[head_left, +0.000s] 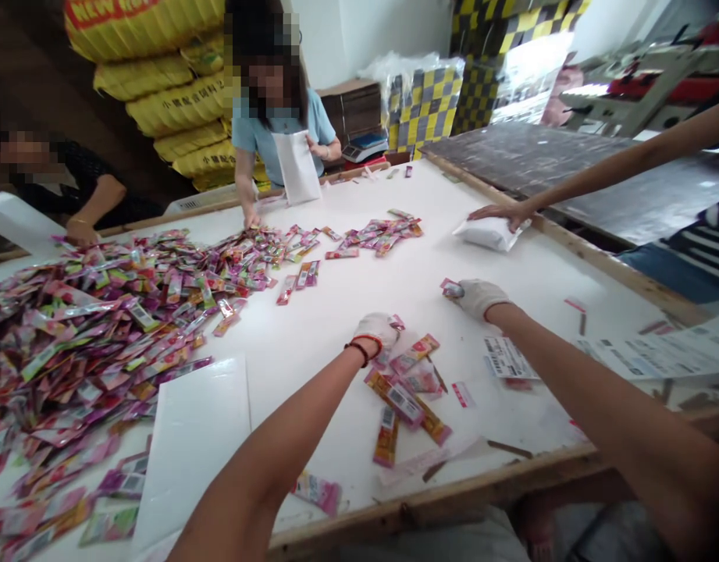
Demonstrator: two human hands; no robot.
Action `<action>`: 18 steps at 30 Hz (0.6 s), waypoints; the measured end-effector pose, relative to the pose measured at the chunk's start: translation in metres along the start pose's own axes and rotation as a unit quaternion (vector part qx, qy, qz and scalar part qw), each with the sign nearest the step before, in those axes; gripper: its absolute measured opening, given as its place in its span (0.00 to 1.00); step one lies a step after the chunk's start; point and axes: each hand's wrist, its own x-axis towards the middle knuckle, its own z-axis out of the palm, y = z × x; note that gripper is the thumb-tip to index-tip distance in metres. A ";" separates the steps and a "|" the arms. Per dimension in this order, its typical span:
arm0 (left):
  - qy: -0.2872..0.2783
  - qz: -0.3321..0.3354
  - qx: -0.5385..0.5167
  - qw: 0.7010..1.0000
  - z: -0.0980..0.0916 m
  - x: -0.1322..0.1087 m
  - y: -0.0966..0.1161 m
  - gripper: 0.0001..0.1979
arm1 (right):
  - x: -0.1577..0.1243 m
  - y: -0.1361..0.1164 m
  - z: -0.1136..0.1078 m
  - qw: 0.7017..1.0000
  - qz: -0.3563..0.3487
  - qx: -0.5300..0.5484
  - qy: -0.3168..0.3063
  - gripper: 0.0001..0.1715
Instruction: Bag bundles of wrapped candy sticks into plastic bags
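Both my hands wear white gloves over a white table (336, 312). My left hand (375, 331) is closed on several small pink candy packets, right above a little heap of pink and orange packets (409, 394). My right hand (479, 297) reaches further out and pinches one pink packet (450, 288) at the fingertips. A large spread of pink, purple and green packets (101, 328) covers the table's left half.
A white bag (189, 437) lies flat near my left arm. Another person's hand presses a filled white bag (489, 232) at right. A person in blue holds a white bag (297, 166) across the table. A printed label (505, 357) lies by my right forearm. Yellow sacks (160, 70) are stacked behind.
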 end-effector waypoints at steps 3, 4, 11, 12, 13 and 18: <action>0.029 0.047 -0.021 0.998 -0.016 -0.011 -0.012 0.14 | -0.022 -0.016 -0.003 0.999 -0.041 -0.004 0.034 0.16; 0.032 0.071 -0.037 0.996 -0.022 -0.019 -0.016 0.17 | -0.032 -0.024 -0.004 0.997 -0.065 0.017 0.045 0.15; -0.065 0.384 0.050 0.920 -0.007 -0.085 -0.029 0.24 | -0.084 -0.085 0.013 0.943 -0.304 0.124 -0.057 0.14; -0.074 0.408 0.112 0.903 0.001 -0.088 -0.029 0.21 | -0.084 -0.090 0.018 0.940 -0.322 0.094 -0.064 0.12; -0.080 0.422 0.161 0.889 0.007 -0.090 -0.028 0.18 | -0.084 -0.093 0.023 0.938 -0.332 0.069 -0.067 0.10; -0.010 0.432 0.179 0.884 0.015 -0.095 -0.039 0.11 | -0.076 -0.093 0.033 0.932 -0.358 0.038 -0.046 0.07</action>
